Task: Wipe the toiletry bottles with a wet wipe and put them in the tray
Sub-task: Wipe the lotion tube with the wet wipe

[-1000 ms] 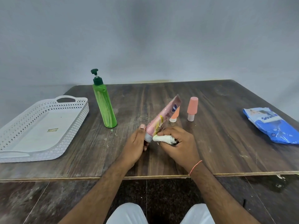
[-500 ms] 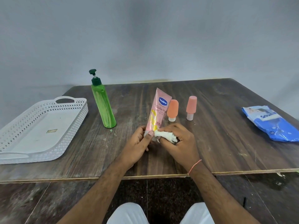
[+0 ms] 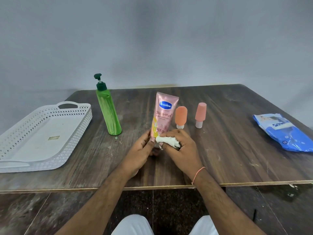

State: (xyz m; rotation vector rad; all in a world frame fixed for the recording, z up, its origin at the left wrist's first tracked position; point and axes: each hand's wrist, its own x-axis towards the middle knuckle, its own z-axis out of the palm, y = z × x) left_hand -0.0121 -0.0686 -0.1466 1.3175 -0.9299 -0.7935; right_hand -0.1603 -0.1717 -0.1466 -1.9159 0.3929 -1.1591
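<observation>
A pink lotion tube (image 3: 164, 114) stands cap-down and upright at the table's middle. My left hand (image 3: 138, 153) grips its lower end. My right hand (image 3: 181, 148) holds a crumpled white wet wipe (image 3: 166, 140) pressed against the tube's base. A tall green pump bottle (image 3: 107, 109) stands to the left. Two small orange bottles stand behind my hands, one rounded (image 3: 180, 117) and one flat-topped (image 3: 200, 114). The white lattice tray (image 3: 74, 133) lies at the far left with nothing in it.
A blue pack of wet wipes (image 3: 284, 133) lies at the right side of the wooden table (image 3: 228, 150). The table's front edge runs just below my wrists. A grey wall stands behind the table.
The pink tube went from tilted to the right to upright with its label facing me. My hands stayed at its lower end, with the wipe against it.
</observation>
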